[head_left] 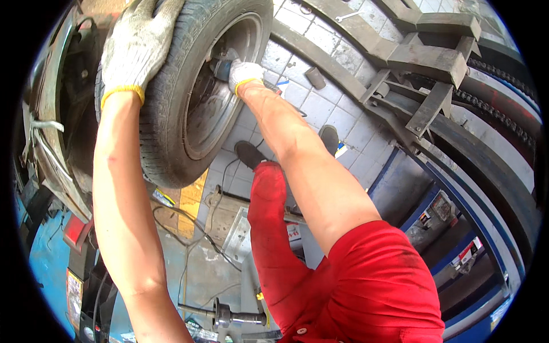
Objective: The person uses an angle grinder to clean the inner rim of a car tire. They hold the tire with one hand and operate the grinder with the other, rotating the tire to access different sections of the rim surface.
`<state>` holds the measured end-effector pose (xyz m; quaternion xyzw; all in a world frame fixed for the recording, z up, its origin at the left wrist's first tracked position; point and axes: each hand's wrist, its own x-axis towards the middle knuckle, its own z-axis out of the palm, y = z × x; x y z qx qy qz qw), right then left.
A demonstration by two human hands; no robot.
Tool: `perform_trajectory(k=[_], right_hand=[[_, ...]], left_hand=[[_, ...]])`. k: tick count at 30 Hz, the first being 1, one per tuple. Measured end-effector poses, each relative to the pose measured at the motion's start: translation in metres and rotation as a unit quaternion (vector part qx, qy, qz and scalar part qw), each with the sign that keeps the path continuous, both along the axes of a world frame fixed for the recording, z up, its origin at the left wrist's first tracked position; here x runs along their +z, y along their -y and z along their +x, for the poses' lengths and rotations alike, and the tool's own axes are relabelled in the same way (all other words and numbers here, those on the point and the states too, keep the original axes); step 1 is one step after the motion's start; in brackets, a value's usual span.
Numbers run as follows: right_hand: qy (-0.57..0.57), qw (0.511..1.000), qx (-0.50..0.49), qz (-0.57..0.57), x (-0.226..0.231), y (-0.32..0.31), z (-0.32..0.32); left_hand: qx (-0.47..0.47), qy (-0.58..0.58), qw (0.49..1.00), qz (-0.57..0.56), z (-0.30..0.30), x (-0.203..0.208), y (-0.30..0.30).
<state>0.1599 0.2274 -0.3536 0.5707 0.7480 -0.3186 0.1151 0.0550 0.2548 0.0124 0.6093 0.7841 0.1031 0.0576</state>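
Observation:
A car wheel [171, 108] with a black tyre and a dull metal rim [209, 117] stands upright at the upper left, beside an open wheel arch. My left hand [136, 48], in a whitish knit glove with a yellow cuff, rests on the tyre tread with its fingers spread. Inside the rim, near the hub, my right hand [246, 73], gloved the same way, is closed around a blue-grey power tool [222, 70] that looks like an impact wrench. Its tip meets the hub area, but the exact contact is hidden.
A steel lift frame [426, 60] with chains runs along the right. On the tiled floor lie a short metal cylinder [315, 78] and a wrench [349, 16]. Black cables [197, 228] trail near my feet. A metal shaft [223, 314] lies at the lower middle, a blue rack [452, 228] at right.

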Motion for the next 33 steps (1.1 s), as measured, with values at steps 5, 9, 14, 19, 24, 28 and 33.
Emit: perform_trajectory(k=[5, 9, 14, 19, 24, 28, 33], right_hand=[[0.002, 0.998, 0.064, -0.026, 0.012, -0.030, -0.001], [-0.043, 0.998, 0.033, 0.015, 0.020, -0.044, -0.009], [-0.028, 0.998, 0.057, 0.006, 0.015, -0.031, -0.014], [-0.015, 0.999, 0.030, 0.021, 0.020, -0.048, -0.013], [0.005, 0.998, 0.046, 0.041, 0.033, -0.063, -0.013], [0.037, 0.997, 0.059, 0.029, 0.024, -0.052, -0.021], [0.018, 0.997, 0.070, 0.038, 0.045, -0.059, -0.015]], left_hand=[[-0.060, -0.064, 0.993, -0.078, -0.005, -0.015, -0.045], [-0.203, -0.248, 0.946, -0.039, -0.087, -0.076, -0.062], [-0.199, -0.207, 0.956, -0.059, -0.124, -0.083, -0.063], [-0.198, -0.219, 0.953, -0.074, -0.105, -0.083, -0.072], [-0.164, -0.208, 0.960, -0.085, -0.088, -0.078, -0.078], [-0.113, -0.151, 0.979, -0.078, -0.098, -0.079, -0.078], [-0.030, -0.111, 0.989, -0.095, -0.073, -0.070, -0.076]])
